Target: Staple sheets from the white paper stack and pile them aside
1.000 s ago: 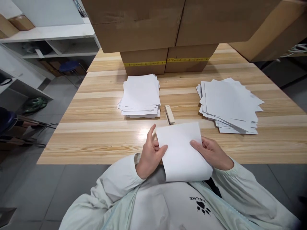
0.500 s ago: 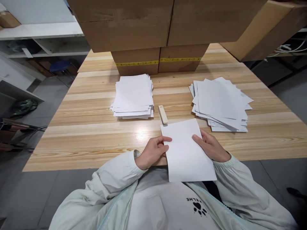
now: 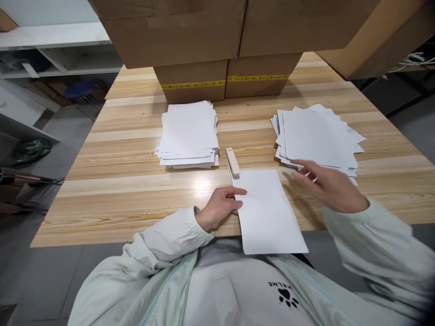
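Sheet (image 3: 270, 210): my left hand (image 3: 220, 208) is pinching its edge alone now, my right hand (image 3: 328, 185), open and empty, having let go, is reaching over the loose pile (image 3: 317, 136).

A sheet (image 3: 268, 210) is laid at the near edge of the table (image 3: 129, 190), overhanging it, with a stapler (image 3: 233, 161) just beyond, paper stacks far left (image 3: 188, 133) and right (image 3: 316, 136), and boxes (image 3: 224, 79) behind.
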Action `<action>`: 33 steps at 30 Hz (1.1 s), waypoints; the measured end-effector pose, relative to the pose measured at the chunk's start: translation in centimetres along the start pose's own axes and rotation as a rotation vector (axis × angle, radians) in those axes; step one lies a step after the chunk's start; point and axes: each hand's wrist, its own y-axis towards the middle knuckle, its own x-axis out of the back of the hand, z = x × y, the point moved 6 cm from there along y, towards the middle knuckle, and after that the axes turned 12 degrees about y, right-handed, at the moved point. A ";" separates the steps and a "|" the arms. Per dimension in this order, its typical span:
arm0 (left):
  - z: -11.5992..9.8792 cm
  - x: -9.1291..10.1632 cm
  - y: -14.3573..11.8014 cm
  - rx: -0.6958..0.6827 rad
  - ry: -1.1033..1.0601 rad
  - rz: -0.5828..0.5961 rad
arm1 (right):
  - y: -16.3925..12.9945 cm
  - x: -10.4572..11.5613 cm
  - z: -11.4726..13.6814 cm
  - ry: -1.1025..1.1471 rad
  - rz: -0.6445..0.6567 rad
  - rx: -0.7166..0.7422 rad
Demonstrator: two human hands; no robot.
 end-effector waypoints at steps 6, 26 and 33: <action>-0.1 0.1 -0.2 -0.015 -0.057 -0.021 | 8.7 -2.8 6.9 0.088 -0.087 0.242; -0.3 0.2 -0.2 0.102 -0.201 0.053 | 12.3 -15.5 9.7 -0.120 0.045 0.308; 0.4 0.0 -0.3 0.062 -0.173 0.149 | 12.2 -12.1 11.2 -0.071 -0.016 0.386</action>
